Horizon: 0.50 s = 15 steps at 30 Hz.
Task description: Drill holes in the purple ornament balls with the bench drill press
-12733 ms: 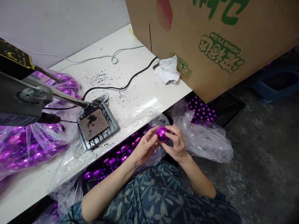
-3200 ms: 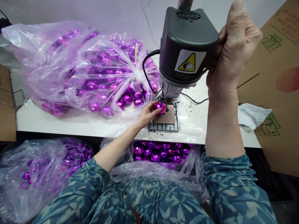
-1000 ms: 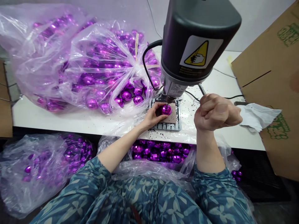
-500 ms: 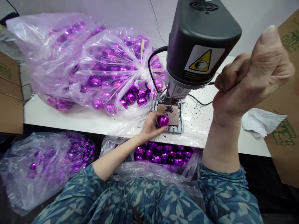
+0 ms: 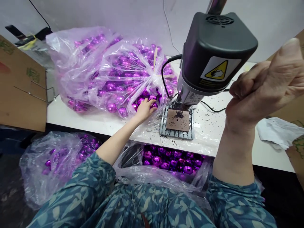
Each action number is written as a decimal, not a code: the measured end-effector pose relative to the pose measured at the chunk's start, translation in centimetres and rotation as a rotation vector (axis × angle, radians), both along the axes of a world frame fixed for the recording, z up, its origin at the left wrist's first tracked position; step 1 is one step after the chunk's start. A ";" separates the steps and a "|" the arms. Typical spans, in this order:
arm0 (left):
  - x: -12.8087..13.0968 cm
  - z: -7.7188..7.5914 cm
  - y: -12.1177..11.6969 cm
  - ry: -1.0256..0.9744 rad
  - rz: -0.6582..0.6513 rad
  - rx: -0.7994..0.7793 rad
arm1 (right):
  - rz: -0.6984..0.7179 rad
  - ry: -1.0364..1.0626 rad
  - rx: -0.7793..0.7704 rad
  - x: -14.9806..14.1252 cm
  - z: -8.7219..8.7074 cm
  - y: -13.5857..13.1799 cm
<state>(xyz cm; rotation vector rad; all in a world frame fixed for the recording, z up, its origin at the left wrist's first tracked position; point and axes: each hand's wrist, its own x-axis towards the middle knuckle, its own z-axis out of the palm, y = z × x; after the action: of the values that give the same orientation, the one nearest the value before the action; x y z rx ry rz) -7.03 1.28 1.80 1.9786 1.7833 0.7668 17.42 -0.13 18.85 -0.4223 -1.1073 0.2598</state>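
Note:
At the mouth of a clear plastic bag (image 5: 95, 72), my left hand (image 5: 143, 111) has its thumb and fingers around a shiny purple faceted ball (image 5: 154, 105). The ball lies among several others. My right hand (image 5: 266, 85) is closed in a fist to the right of a black bench drill press (image 5: 218, 47), at its feed lever; the grip inside the fist is hidden. Below the drill head, a brown square board (image 5: 172, 123) with a small hole lies on the slotted metal base (image 5: 163, 131). Dark shavings are scattered over the board, with no ball on it.
Below the table's front edge, an open container lined with plastic holds many purple balls (image 5: 173, 163). Another plastic bag (image 5: 35, 171) of balls stands lower left. Cardboard boxes (image 5: 21, 95) flank the table (image 5: 270, 158). A crumpled white cloth (image 5: 277, 131) lies at right; a black cord runs behind the drill.
My left hand took a ball off the board toward the front edge, and that ball is out of it. The hand is now at the bag's mouth. My right fist rose beside the drill.

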 end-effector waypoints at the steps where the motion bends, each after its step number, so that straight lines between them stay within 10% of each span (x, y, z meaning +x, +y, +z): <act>1: -0.2 0.1 0.8 -0.033 -0.021 -0.073 | -0.004 -0.002 0.000 0.1 0.0 0.0; 9: -0.3 1.9 -1.4 -1.139 -0.031 -0.299 | -0.012 -0.054 -0.017 0.4 -0.1 0.1; 15: 2.2 1.5 -3.5 -1.382 -0.165 -0.474 | -0.006 0.006 0.048 0.3 -0.3 0.4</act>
<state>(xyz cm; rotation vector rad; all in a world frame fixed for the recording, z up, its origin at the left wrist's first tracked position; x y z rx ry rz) -4.82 -2.18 3.28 0.7930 0.7982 1.0961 17.73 0.27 18.56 -0.3817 -1.1039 0.2280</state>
